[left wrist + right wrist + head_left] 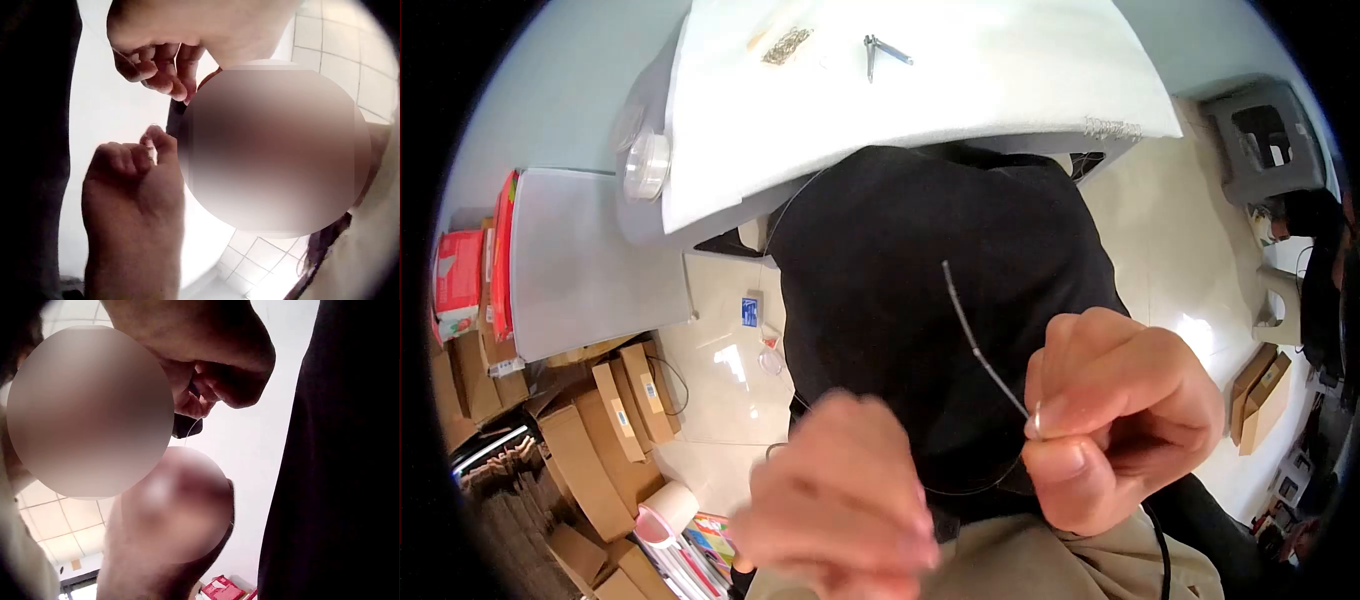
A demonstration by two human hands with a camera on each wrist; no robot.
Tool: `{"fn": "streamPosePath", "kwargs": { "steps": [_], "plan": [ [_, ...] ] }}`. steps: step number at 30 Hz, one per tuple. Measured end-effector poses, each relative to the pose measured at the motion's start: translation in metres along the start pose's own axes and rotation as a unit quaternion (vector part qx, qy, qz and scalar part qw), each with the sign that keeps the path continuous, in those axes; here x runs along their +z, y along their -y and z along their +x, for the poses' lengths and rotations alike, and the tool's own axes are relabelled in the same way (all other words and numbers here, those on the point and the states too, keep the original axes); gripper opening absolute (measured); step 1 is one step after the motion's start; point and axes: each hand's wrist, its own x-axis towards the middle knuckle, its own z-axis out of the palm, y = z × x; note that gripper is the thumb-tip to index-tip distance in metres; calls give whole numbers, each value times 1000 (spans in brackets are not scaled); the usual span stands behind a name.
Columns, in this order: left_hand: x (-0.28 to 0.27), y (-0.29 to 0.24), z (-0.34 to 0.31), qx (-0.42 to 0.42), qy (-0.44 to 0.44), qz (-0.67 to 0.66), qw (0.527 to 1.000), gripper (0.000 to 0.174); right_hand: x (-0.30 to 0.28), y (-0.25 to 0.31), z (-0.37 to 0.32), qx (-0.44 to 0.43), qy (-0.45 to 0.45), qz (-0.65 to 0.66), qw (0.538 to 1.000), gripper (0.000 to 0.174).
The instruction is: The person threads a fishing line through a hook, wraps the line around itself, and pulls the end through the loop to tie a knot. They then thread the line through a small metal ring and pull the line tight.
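Observation:
My right hand (1125, 420) pinches a thin, greyish, segmented strand (970, 340) between thumb and index finger. Its free end points up and left over the black cloth (880, 300) on my lap. A small pale glint, ring-like, shows at the fingertips. From that pinch a fine clear line (970, 491) loops down and left toward my left hand (840, 500), which is blurred, its fingers curled. In the left wrist view a thread lies against the curled fingers of the left hand (165, 62). The right wrist view shows the line (189, 432) hanging below the right hand (219, 375).
On the white table (1000, 80) lie a nail clipper (885, 52) and a small metallic heap (787, 46); more small metal pieces (1112, 128) sit at its front edge. Clear spools (646, 167) stand at the left. Cardboard boxes (590, 460) and a grey stool (1265, 145) flank me.

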Motion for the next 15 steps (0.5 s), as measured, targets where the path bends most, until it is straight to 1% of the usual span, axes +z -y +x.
{"fn": "streamPosePath", "kwargs": {
  "steps": [1, 2, 4, 5, 7, 8, 11, 12, 15],
  "plan": [
    [-3, -2, 4, -27, 97, -40, 994, 19, 0, 1, 0, 19, -17, 14, 1000, 17],
    [-9, -4, 8, -53, 192, -80, 977, 16, 3, -1, 0, 21, -48, 36, 998, 17],
    [-8, -7, 4, -145, 294, -66, 942, 19, 10, 1, 3, 39, -102, 86, 990, 17],
    [0, -10, -5, -213, 302, -13, 929, 26, 15, 6, 6, 55, -127, 114, 984, 18],
    [14, -6, -16, -258, 115, -33, 959, 21, 17, 10, 7, 70, -147, 135, 977, 19],
    [21, -4, -20, -278, 19, -43, 959, 21, 17, 10, 7, 70, -143, 128, 979, 19],
    [28, 11, -20, -175, -79, -46, 980, 27, 15, 5, 2, 60, -131, 70, 987, 20],
    [29, 15, -18, -122, -83, -35, 988, 28, 16, 3, 1, 59, -129, 59, 988, 20],
    [31, 18, -14, -53, -106, -5, 993, 26, 20, -2, -3, 64, -133, 51, 988, 21]
  ]
}}
